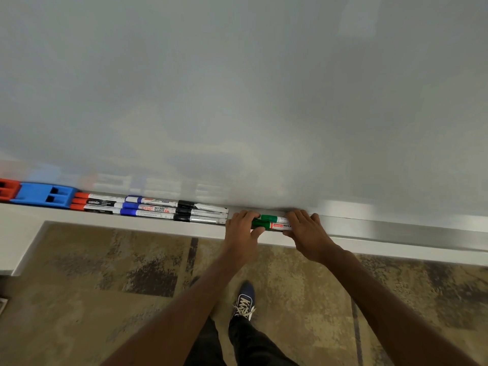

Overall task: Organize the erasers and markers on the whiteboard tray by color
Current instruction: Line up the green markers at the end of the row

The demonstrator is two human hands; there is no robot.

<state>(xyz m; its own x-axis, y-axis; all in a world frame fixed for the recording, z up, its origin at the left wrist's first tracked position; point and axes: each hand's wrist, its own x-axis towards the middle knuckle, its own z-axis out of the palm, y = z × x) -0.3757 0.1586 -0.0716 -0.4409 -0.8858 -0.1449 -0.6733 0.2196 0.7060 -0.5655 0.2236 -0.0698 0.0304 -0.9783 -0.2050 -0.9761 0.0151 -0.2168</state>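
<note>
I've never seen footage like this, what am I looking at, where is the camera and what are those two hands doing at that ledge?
There is no machine here: a person wears one wide-angle camera on the head, looking down along their own arms. The pale surface is a whiteboard, and the ledge under it is its tray. On the tray, from the left, lie a red eraser, a blue eraser, then red markers, blue markers and black markers. The left hand and the right hand each grip one end of a bunch of green markers at the tray. Below are carpet and a shoe.
</note>
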